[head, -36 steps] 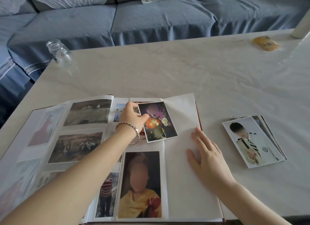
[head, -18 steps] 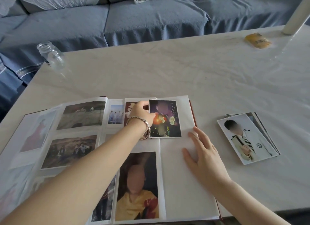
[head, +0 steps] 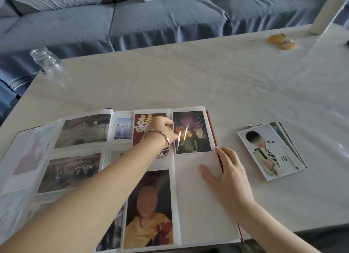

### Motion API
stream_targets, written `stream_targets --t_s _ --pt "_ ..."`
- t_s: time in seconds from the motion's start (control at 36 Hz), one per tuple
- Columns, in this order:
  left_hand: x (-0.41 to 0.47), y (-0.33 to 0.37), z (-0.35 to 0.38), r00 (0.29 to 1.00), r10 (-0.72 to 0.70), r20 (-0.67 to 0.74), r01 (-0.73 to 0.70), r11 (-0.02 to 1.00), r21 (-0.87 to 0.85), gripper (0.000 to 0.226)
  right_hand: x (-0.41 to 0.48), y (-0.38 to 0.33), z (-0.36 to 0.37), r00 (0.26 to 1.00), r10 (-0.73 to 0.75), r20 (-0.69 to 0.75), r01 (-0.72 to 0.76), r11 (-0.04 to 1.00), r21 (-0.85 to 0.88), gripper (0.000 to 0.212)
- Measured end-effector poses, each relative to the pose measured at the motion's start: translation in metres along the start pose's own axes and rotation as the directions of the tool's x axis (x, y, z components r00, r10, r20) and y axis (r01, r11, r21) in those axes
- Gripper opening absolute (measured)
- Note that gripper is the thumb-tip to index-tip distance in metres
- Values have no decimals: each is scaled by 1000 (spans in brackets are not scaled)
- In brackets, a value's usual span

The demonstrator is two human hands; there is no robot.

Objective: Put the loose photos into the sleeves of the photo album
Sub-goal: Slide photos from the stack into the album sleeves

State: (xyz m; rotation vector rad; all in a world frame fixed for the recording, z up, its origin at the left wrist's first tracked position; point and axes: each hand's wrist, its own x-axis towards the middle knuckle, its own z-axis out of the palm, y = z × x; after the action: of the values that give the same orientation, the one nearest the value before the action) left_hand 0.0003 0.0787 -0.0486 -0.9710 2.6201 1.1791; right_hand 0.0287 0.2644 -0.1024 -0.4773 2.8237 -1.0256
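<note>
The dark photo (head: 191,132) has straightened into the album (head: 198,205) page's top sleeve, your left hand (head: 160,128) pinching its edge, your right hand (head: 226,175) flat on the page, so it looks nearly seated.

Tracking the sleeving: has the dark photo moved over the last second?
Yes. The dark photo slid right and squared up on the album, toward the right page's far corner.

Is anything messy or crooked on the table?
Nothing is spilled or broken. The stack of loose photos, right of the photo album, lies tilted and fanned out, its edges not lined up. A yellow packet sits alone near the table's far right edge.
</note>
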Motion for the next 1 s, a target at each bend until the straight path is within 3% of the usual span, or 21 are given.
stream_targets --t_s 0.08,0.14,0.19,0.25,0.39,0.47,0.56,0.64,0.69,0.83,0.92,1.0 --pt "-1 2 6 1000 -7 -1 7 999 -33 28 0 0 0 1000 -6 2 6 1000 -4 61" --pt "0 1 8 999 -31 -9 30 997 -73 35 0 0 -1 1000 -2 6 2 1000 -6 61" --pt "2 1 6 995 -95 3 94 973 -213 39 0 0 -1 1000 -2 8 2 1000 -9 61" --pt "2 3 4 987 -156 35 159 923 -351 26 0 0 -1 1000 -4 0 4 1000 -11 61" --pt "2 2 9 992 -130 -1 126 968 -215 50 0 -1 -1 1000 -3 7 3 1000 -18 61" --pt "4 0 11 988 -154 -30 141 956 -258 57 0 -1 -1 1000 -1 4 1 1000 -18 60" --pt "6 -1 11 974 -219 -50 174 878 -445 53 0 -1 -2 1000 8 12 -8 1000 -18 60" --pt "2 6 7 955 -296 18 222 672 -707 43 0 0 -1 1000 0 1 0 1000 -15 60" --pt "0 8 5 943 -325 72 263 595 -760 34 0 0 -2 1000 5 20 -5 1000 -17 61" --pt "2 6 2 951 -281 129 288 650 -703 9 0 0 -2 1000 -2 18 2 1000 -19 61" --pt "4 4 0 954 -267 133 281 658 -698 25 0 0 -2 1000 4 27 -4 1000 -22 62" --pt "5 1 -1 960 -238 147 275 706 -653 26 0 0 -2 999 6 31 -5 1000 -26 62"
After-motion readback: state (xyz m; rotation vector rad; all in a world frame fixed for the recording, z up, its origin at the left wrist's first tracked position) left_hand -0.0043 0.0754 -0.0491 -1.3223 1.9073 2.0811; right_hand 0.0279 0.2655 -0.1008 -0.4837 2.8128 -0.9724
